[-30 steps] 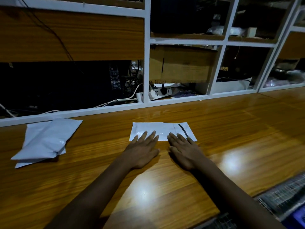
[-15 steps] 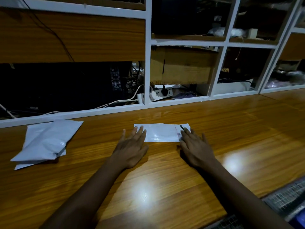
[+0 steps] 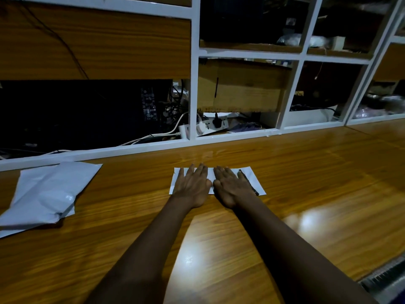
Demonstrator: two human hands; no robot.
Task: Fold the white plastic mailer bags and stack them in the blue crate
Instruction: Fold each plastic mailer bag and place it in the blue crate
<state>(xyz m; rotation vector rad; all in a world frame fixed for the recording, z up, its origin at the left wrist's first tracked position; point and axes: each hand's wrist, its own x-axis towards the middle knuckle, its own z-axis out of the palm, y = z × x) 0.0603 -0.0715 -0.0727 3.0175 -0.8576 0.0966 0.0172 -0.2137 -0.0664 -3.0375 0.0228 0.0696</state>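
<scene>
Hands, left hand (image 3: 192, 185) and right hand (image 3: 230, 187), press flat, gripping nothing, on the folded mailer (image 3: 252, 178), seemingly creasing it; next likely needs lifting it toward the unseen crate.

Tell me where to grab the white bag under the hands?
Probably the bare right end of the white bag, past the dark strip, pinched from the right. It lies flat on the table, so only an edge offers grip; the left hand and right hand cover its middle.

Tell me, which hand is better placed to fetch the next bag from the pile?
Probably the left hand: the pile lies on its side, well left of the folded bag both hands press. The right hand would have to cross over.
</scene>
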